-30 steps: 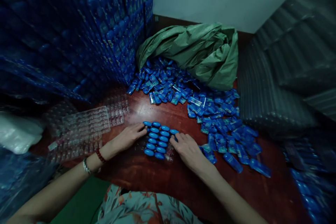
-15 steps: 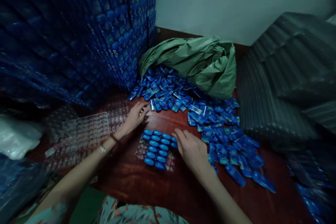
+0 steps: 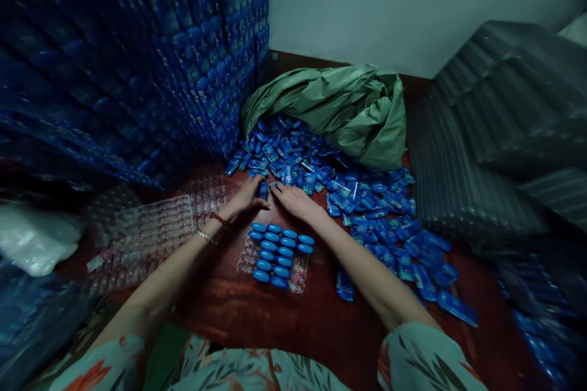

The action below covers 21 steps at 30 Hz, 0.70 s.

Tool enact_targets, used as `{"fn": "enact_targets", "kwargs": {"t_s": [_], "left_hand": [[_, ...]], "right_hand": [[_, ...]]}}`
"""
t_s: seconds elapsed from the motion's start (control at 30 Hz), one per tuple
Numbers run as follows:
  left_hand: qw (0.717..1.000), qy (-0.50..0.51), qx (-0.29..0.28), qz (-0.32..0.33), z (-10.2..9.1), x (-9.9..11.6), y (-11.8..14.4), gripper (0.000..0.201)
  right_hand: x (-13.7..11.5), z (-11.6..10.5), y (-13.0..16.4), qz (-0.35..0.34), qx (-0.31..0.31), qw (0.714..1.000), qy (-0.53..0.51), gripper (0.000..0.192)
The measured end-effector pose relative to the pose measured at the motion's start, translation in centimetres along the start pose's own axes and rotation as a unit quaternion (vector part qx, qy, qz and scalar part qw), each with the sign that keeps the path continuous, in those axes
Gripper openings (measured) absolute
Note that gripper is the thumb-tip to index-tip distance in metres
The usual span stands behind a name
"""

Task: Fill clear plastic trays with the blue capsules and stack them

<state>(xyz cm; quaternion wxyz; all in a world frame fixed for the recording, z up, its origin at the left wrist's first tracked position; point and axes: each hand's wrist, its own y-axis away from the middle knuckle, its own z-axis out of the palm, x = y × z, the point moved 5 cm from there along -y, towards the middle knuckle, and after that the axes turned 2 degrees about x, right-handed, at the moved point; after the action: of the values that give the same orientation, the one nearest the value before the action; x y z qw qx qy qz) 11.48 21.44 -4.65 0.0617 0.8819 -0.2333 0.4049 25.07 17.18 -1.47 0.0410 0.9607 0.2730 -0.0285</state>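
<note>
My left hand (image 3: 247, 197) is closed around a small blue labelled container (image 3: 262, 190) at the near edge of a loose pile, thumb on the near side. Just right of it, my right hand (image 3: 295, 200) reaches palm down with its fingers stretched out, the tips at the pile's edge. Whether those tips touch a container is hard to make out. Nearer to me lies a clear moulded tray (image 3: 247, 256), partly filled with glossy blue oval pieces (image 3: 284, 252) in rows; cavities at its left side hold none.
The pile of blue containers (image 3: 376, 195) spills from a green sack (image 3: 330, 104) over the reddish-brown table (image 3: 220, 299). Clear moulded trays (image 3: 156, 226) lie at left. Tall stacks of packed blue goods (image 3: 192, 61) stand behind them; grey stacked sheets (image 3: 481, 134) rise at right.
My right hand has left the tray's right side and moved up to the pile beside my left hand. My left hand has shifted slightly right and holds a blue container.
</note>
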Motion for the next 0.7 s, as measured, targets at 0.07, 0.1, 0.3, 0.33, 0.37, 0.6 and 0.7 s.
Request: {"fn": "enact_targets", "kwargs": {"t_s": [0.07, 0.1, 0.3, 0.33, 0.37, 0.6, 0.7], "left_hand": [[0.998, 0.044, 0.044, -0.010, -0.9, 0.1, 2.3, 0.045], [0.995, 0.064, 0.077, -0.023, -1.6, 0.1, 3.6, 0.035], [0.953, 0.136, 0.259, -0.075, -5.1, 0.5, 14.0, 0.021], [0.953, 0.131, 0.264, -0.077, -5.0, 0.8, 15.6, 0.020], [0.955, 0.122, 0.260, -0.073, -4.6, 1.2, 16.9, 0.019], [0.974, 0.027, 0.211, 0.073, -1.5, 4.4, 17.8, 0.013], [0.981, -0.011, 0.153, 0.118, -0.9, 4.8, 16.6, 0.021]], "right_hand": [[0.7, -0.4, 2.5, 0.007, 0.026, 0.998, -0.058, 0.041], [1.2, -0.8, 3.9, 0.023, 0.058, 0.993, -0.103, 0.039], [3.0, -3.2, 16.3, 0.208, 0.260, 0.874, -0.355, 0.024], [2.5, -3.1, 18.1, 0.229, 0.257, 0.859, -0.378, 0.023], [1.8, -2.9, 19.5, 0.243, 0.244, 0.851, -0.397, 0.022], [-4.2, 0.0, 19.8, 0.186, 0.259, 0.895, -0.313, 0.020], [-5.6, 1.2, 18.8, 0.137, 0.241, 0.928, -0.247, 0.032]]}}
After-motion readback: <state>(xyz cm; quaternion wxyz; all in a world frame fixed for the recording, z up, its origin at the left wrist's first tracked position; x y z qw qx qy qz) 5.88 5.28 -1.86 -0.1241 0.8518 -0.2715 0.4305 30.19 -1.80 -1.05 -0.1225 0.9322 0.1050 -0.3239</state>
